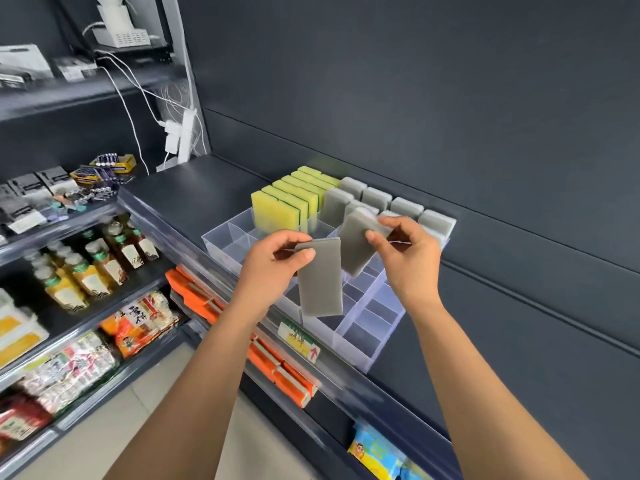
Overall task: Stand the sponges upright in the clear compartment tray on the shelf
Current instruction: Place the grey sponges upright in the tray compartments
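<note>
A clear compartment tray sits on the dark shelf. Several yellow-green sponges stand upright in its back left row. Several grey sponges stand upright in the back right rows. My left hand pinches the top of one grey sponge, which hangs vertically over the tray's front compartments. My right hand grips a second grey sponge, tilted, just above the tray's middle. The front compartments hold nothing.
A price label is on the shelf's front rail. Orange packs lie on the shelf below. Bottles and snack bags fill the left shelves. White cables and a power strip hang at the back left.
</note>
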